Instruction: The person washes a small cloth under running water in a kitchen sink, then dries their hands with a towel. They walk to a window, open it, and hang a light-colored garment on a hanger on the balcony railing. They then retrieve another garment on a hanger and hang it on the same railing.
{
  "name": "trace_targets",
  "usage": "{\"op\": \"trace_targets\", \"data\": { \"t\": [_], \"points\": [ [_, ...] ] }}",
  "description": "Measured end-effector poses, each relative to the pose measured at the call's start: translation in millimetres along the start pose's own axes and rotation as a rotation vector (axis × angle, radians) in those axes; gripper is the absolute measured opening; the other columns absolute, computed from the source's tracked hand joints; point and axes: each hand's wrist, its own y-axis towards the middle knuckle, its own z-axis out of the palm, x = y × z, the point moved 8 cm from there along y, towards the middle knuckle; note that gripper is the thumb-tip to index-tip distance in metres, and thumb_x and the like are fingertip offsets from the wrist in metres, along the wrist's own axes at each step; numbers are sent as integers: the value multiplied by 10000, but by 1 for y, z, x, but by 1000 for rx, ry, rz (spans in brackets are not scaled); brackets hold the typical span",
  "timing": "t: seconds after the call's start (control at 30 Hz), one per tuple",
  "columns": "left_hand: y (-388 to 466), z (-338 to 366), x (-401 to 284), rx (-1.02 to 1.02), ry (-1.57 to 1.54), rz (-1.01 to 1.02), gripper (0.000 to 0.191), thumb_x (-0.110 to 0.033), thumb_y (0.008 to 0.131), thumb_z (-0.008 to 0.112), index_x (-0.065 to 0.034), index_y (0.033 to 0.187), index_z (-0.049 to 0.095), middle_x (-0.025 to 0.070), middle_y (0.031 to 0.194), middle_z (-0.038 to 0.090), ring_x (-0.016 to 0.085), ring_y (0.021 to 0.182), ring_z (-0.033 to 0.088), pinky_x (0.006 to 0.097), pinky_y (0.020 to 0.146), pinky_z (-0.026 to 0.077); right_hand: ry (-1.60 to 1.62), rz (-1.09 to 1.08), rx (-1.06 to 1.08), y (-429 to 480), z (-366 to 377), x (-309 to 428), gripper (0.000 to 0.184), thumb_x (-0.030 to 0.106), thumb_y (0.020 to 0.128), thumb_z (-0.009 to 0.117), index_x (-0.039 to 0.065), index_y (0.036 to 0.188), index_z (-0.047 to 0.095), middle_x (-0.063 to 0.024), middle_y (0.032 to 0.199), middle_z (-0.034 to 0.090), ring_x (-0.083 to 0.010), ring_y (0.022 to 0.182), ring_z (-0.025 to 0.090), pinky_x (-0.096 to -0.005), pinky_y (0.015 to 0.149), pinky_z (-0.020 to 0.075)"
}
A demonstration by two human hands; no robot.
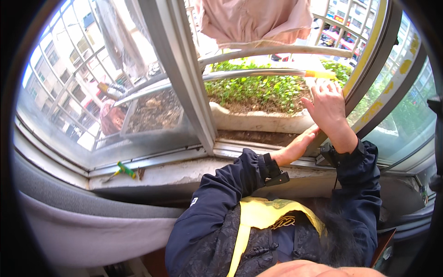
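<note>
My right hand [327, 104] lies against the edge of a sliding window sash [370, 65] with a yellow strip along it. Its thumb stands apart from the extended fingers. Lower down, my left hand [294, 147] reaches across to the bottom part of the same sash edge, thumb uppermost. The right wrist partly hides its fingertips. Just beyond the right fingertips is the orange-yellow end of a metal pole [256, 72], which crosses the window opening. Both hands are at the right side of this opening.
Outside, green plants [256, 86] grow in a pale planter [256, 119], below a hanging pink cloth [256, 20]. A metal window post [183, 69] stands at the left. On the white sill [166, 171] rests a small green-and-yellow-handled tool [126, 169]. A grey sofa back [86, 194] borders it.
</note>
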Motion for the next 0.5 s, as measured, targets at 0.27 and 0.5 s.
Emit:
{"op": "trace_targets", "data": {
  "t": [0.27,0.5],
  "points": [
    [42,34,35,89,-84,-108,614,-427,1015,328,-93,1520,224,32,1581,192,161,1452,144,333,1156,146,-69,95,234,-30,26,-67,405,412,859,624,18,934,680,-145,824,668,-313,928,601,-412,884,440],
    [45,-22,-20,-146,-90,-274,418,-276,1002,397,-71,1359,473,44,1365,501,170,1272,438,332,1006,357,105,243,568,-17,20,-90,475,473,859,618,3,904,670,-200,853,673,-345,875,650,-428,788,505]
  ]
}}
